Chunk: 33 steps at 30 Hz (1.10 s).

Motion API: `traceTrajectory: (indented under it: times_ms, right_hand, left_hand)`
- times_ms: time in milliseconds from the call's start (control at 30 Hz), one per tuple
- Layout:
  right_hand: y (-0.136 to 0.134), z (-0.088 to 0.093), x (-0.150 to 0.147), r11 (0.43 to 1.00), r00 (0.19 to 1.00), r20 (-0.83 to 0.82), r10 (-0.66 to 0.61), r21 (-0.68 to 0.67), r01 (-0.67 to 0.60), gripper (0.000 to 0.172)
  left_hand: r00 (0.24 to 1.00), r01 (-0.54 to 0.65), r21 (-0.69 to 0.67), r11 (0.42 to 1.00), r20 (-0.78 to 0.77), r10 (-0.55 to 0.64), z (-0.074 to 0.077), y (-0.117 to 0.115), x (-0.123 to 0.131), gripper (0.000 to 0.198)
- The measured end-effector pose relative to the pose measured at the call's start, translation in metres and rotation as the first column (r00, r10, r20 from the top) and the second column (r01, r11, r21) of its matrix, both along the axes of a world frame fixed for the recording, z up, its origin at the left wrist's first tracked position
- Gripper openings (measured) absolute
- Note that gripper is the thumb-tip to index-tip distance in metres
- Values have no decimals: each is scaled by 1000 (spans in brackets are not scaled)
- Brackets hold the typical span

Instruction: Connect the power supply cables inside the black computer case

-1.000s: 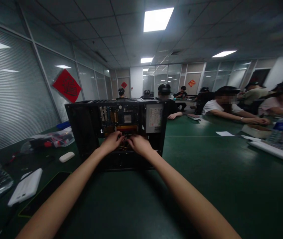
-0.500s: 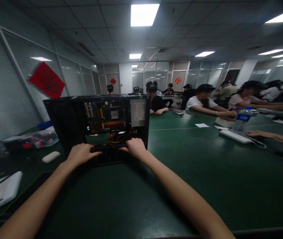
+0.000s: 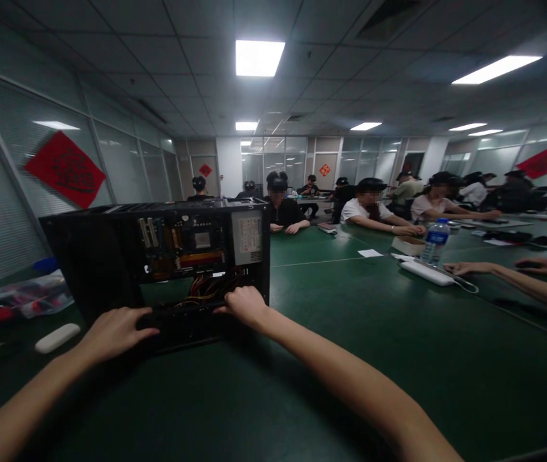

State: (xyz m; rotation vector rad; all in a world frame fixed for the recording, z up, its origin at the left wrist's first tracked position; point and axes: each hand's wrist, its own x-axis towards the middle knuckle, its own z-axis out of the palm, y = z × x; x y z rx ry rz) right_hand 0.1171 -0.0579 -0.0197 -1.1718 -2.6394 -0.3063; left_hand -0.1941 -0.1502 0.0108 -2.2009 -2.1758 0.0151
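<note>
Open computer case sits upright on the green table, side panel off, board and wires showing; left hand lies flat along the near bottom edge; right hand curled over that edge by the orange wires; white oval gadget just left.

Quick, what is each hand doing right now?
Left hand: open, lying flat on the lower front edge of the open black metal computer case.
Right hand: fingers curled over the same edge.
</note>
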Motion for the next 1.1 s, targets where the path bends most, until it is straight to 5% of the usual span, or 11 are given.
traceTrajectory:
  times_ms: [233, 700, 1000, 1100]
  right_hand:
    - [5, -7, 41, 998, 996, 63, -65, 24, 64, 64]
    - [10, -15, 171, 973, 940, 253, -229, 78, 216, 40]
    - [51, -25, 247, 955, 972, -60, -227, -208, 210, 41]
    - [64, -23, 263, 954, 948, -184, -261, -201, 224, 43]
  left_hand:
    - [996, 87, 68, 994, -12, -86, -10, -1, 27, 67]
    - [955, 283, 164, 945, 41, -293, -15, 4, 158, 28]
    - [932, 327, 227, 917, 83, -353, -33, 31, 224, 24]
    - [919, 347, 228, 910, 109, -378, -38, 45, 249, 24]
